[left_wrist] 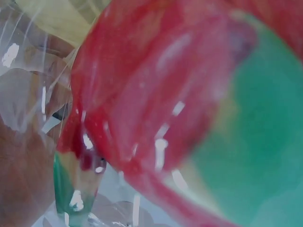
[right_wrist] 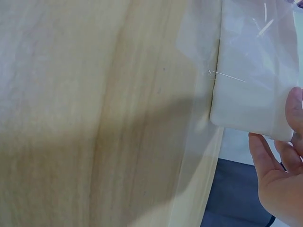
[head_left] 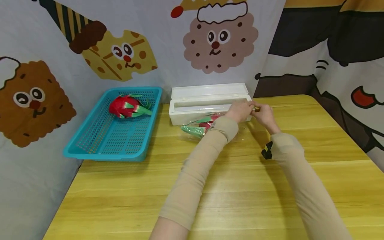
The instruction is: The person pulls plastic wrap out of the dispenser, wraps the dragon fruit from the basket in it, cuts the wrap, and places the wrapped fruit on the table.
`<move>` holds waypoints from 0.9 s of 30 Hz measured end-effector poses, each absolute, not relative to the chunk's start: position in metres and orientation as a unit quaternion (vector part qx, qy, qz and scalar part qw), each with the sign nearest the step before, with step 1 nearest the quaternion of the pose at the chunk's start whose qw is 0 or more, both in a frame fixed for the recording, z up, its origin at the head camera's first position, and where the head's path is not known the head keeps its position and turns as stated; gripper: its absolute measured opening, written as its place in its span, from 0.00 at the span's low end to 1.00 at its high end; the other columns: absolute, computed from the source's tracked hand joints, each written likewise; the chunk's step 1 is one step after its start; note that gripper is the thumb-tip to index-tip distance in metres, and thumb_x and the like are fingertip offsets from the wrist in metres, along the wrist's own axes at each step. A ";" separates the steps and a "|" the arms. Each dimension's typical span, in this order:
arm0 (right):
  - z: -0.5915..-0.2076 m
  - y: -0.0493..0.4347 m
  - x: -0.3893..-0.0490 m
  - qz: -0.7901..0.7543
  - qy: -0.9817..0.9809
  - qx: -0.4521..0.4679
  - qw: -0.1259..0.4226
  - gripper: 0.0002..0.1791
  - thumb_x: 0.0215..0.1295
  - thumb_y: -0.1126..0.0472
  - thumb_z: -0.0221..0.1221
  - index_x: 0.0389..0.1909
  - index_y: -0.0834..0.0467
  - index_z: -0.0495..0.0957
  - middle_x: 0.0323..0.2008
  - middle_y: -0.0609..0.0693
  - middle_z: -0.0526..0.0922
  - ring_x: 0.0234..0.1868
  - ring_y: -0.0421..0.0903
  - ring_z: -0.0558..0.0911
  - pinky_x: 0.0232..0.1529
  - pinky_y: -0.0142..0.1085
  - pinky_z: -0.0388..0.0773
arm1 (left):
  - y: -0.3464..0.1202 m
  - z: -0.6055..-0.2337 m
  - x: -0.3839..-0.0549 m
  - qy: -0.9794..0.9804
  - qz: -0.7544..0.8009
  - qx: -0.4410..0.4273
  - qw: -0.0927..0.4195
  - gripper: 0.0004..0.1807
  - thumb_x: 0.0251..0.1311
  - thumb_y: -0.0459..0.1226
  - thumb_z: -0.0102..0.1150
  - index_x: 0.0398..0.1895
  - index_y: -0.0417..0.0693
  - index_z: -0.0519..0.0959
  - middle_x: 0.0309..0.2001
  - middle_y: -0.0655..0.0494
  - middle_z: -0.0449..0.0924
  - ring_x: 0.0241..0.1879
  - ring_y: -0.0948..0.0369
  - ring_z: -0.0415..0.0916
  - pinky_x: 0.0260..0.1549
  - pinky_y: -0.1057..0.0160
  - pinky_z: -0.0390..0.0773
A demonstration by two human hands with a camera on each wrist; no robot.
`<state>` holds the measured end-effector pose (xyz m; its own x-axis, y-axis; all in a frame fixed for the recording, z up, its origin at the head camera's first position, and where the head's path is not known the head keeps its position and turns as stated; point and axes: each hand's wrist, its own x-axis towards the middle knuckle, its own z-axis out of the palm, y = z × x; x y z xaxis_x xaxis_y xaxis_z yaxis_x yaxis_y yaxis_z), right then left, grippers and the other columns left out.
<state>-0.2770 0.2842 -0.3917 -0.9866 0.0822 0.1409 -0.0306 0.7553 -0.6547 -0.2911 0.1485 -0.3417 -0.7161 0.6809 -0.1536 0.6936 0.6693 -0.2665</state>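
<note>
A white lidded box (head_left: 184,116), its lid raised, stands along the back of the table. A red dragon fruit with green tips (head_left: 205,125), covered in clear plastic film (right_wrist: 255,38), lies before it; the fruit (left_wrist: 156,90) fills much of the left wrist view. My left hand (head_left: 239,111) reaches past the fruit to the box's right end, knuckles up, and I cannot tell what its hidden fingertips hold. Meeting it there, my right hand (head_left: 264,115) grips the end of the box, thumb on top and fingers (right_wrist: 262,156) at the end face.
A blue plastic basket (head_left: 72,151) on the left holds another dragon fruit (head_left: 124,106). The wooden table (head_left: 228,200) runs back to a printed cloth (head_left: 168,60) behind the box. A black wrist device (head_left: 266,151) sits at my right cuff.
</note>
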 end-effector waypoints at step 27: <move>-0.395 0.279 -0.280 0.368 -0.922 -0.008 0.123 0.24 0.61 0.60 0.62 0.57 0.66 0.73 0.59 0.62 0.73 0.52 0.66 0.77 0.70 0.58 0.48 | 0.145 -0.342 -0.298 0.920 -0.178 0.346 0.037 0.28 0.74 0.45 0.34 0.74 0.72 0.46 0.75 0.74 0.43 0.73 0.65 0.52 0.70 0.57 0.60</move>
